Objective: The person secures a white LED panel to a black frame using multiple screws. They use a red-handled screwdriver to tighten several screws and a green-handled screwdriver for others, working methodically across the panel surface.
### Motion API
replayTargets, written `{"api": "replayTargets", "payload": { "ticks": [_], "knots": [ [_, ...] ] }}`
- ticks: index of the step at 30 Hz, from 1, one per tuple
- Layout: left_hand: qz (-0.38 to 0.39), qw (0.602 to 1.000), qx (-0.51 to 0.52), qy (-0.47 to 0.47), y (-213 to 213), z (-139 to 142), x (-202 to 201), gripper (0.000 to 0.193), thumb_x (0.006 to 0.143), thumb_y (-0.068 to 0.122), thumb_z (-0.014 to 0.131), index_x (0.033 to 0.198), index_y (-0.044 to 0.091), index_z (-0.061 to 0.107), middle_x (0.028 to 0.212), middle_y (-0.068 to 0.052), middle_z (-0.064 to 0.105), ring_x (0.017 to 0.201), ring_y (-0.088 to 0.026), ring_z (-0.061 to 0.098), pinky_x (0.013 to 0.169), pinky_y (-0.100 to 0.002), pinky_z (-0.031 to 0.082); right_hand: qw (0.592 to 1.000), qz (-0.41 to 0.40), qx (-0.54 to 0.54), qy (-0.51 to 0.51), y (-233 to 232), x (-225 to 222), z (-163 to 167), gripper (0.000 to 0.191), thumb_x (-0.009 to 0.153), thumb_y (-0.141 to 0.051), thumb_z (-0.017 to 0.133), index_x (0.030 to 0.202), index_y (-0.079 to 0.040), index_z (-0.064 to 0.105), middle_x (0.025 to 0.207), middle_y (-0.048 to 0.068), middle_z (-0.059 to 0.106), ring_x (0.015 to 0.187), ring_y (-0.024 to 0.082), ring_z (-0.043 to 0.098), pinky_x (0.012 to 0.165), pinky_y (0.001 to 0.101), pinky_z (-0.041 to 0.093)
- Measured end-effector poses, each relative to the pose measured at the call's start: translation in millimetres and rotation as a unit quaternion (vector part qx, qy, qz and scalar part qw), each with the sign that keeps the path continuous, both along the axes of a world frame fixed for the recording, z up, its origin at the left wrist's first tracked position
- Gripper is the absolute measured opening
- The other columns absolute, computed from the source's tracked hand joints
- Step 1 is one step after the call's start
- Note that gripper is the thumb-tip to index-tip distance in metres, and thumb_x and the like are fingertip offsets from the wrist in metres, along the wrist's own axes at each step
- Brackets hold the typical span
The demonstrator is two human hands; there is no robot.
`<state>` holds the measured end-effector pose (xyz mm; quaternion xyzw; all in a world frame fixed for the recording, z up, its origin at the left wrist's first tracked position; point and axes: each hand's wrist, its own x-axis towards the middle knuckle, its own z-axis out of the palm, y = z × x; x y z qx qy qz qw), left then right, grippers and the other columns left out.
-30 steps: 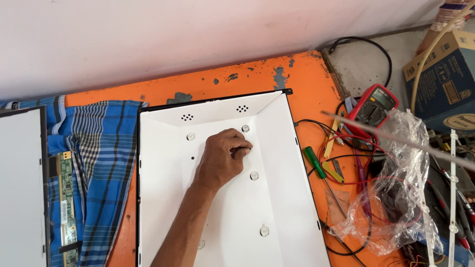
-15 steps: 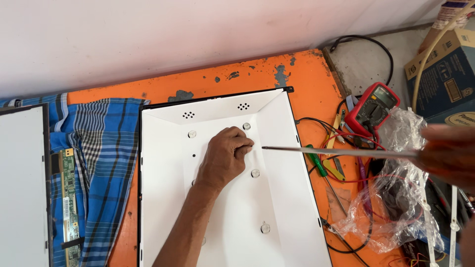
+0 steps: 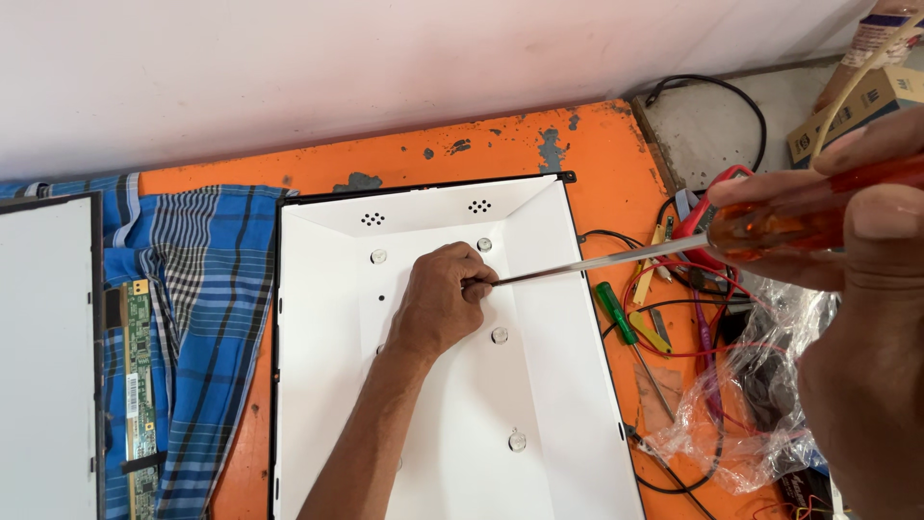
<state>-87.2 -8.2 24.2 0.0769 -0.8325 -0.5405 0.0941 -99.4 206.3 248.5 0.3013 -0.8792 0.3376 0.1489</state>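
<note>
My left hand [image 3: 443,299] rests knuckles-up on the white backlight panel [image 3: 327,318], fingers curled together near a round lens [image 3: 484,245]; anything under the fingertips is hidden. My right hand [image 3: 866,289] looms close to the camera at the right edge, gripping the orange handle of a long screwdriver [image 3: 789,217]. Its thin metal shaft [image 3: 597,262] slants down to the left, and the tip meets my left fingertips. More round lenses [image 3: 500,335] dot the panel.
The panel lies on an orange table [image 3: 539,144]. A blue checked cloth [image 3: 207,318], a green circuit board [image 3: 135,385] and another panel [image 3: 43,366] lie to the left. On the right are a green screwdriver [image 3: 612,310], tangled wires, a clear plastic bag [image 3: 741,404] and a cardboard box [image 3: 866,106].
My right hand came in from the right with the screwdriver, and the tip travelled left until it reached my left fingertips. My left hand stayed in place.
</note>
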Motion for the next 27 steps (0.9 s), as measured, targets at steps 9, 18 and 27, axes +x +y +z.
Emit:
{"api": "replayTargets", "payload": {
  "ticks": [9, 18, 27],
  "knots": [
    [0.003, 1.000, -0.004, -0.014, 1, 4, 1, 0.016, 0.081, -0.010, 0.071, 0.087, 0.003, 0.078, 0.088, -0.003, 0.072, 0.078, -0.017, 0.074, 0.068, -0.027, 0.064, 1.000, -0.005, -0.001, 0.003, -5, -1, 1, 0.055, 0.121, -0.051, 0.026, 0.127, 0.001, 0.042, 0.099, 0.017, 0.069, 0.110, 0.026, 0.075, 0.098, 0.0409, 0.066],
    [0.003, 1.000, -0.008, 0.011, 0, -1, 0, 0.015, 0.080, -0.010, 0.072, 0.087, 0.002, 0.078, 0.089, -0.004, 0.072, 0.076, -0.018, 0.074, 0.067, -0.028, 0.063, 0.997, 0.061, -0.050, -0.024, -4, -8, -4, 0.033, 0.121, -0.029, 0.038, 0.129, 0.001, 0.046, 0.113, 0.017, 0.068, 0.109, 0.027, 0.074, 0.098, 0.0395, 0.065],
    [0.011, 1.000, -0.019, 0.020, 1, 1, 0, 0.015, 0.078, -0.009, 0.073, 0.086, 0.003, 0.079, 0.086, -0.005, 0.073, 0.075, -0.020, 0.073, 0.065, -0.030, 0.061, 0.987, 0.132, -0.088, -0.034, -10, -11, 3, 0.023, 0.121, -0.022, 0.045, 0.131, -0.001, 0.045, 0.124, 0.015, 0.060, 0.113, 0.022, 0.075, 0.105, 0.0365, 0.067]
  ]
}}
